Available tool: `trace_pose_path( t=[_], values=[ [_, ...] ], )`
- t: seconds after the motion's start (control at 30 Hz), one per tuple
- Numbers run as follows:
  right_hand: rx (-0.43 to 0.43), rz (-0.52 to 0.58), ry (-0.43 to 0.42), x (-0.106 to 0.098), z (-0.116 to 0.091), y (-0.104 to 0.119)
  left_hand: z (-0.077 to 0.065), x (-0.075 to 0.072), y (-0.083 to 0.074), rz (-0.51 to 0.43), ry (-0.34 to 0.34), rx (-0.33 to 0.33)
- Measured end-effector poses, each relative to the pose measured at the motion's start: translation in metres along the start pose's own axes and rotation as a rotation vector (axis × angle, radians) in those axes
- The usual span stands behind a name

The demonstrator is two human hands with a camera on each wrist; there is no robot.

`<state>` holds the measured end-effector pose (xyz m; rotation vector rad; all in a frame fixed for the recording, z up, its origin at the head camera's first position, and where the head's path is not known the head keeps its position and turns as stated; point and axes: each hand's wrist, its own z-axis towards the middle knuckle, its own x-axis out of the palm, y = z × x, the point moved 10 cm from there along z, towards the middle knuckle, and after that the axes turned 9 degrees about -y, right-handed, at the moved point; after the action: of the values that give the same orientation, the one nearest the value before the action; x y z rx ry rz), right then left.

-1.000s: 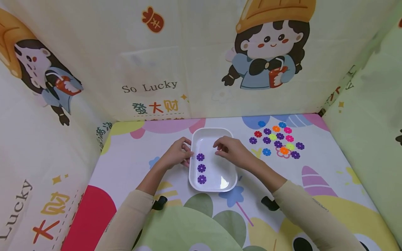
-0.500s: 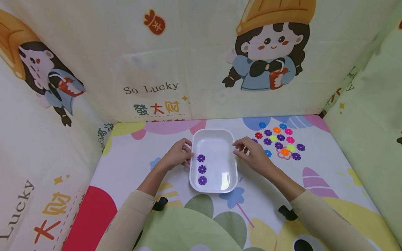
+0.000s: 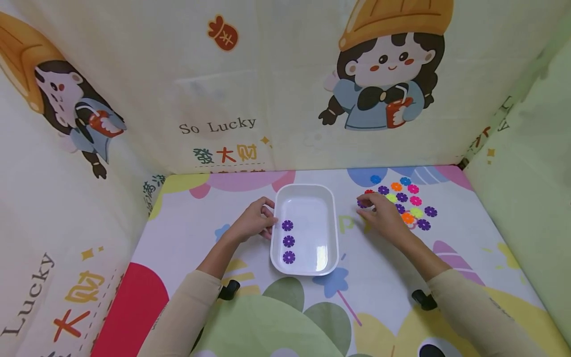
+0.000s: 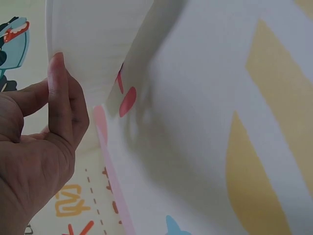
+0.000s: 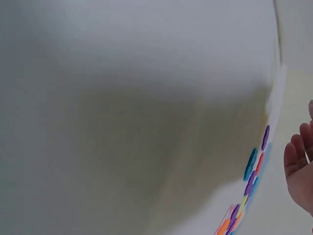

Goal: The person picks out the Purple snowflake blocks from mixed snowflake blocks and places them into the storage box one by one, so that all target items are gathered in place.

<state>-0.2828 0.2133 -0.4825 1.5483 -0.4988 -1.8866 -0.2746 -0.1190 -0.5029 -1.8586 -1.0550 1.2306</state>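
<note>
A white rectangular tray [image 3: 314,225] stands in the middle of the table, with a column of 3 purple snowflake discs [image 3: 288,241] along its left side. At the tray's left rim my left hand [image 3: 254,220] pinches the wall; the left wrist view has the fingers on the tray's white side [image 4: 93,39]. My right hand [image 3: 384,215] is out to the right, above the near-left part of the loose discs, fingers loosely bent and nothing between them. Its fingertips are right at a purple disc [image 3: 361,204], which they partly cover. In the right wrist view that hand [image 5: 301,166] shows at the edge.
Loose snowflake discs in blue, orange [image 3: 396,186], pink [image 3: 416,201], yellow and purple lie spread at the table's back right. A patterned cloth [image 3: 196,223] covers the table. Printed curtains [image 3: 294,89] rise behind it and along both sides.
My right hand has moved from over the tray, past its right rim, to the loose discs. My left hand stays at the tray's left rim, and the three discs inside have not moved.
</note>
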Motion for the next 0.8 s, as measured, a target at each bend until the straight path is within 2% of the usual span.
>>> trace_pose_path(
  t=[0.1,0.43,0.8],
  values=[
    [0.047,-0.050,0.029,0.000,0.004,-0.013,0.000,0.001,-0.001,-0.002,0.005,0.002],
    [0.062,-0.190,0.105,0.003,0.014,-0.030,-0.001,0.002,-0.002,-0.002,0.009,-0.007],
    [0.100,-0.209,0.129,0.011,0.018,-0.039,-0.002,0.000,-0.002,0.003,0.001,0.001]
  ],
)
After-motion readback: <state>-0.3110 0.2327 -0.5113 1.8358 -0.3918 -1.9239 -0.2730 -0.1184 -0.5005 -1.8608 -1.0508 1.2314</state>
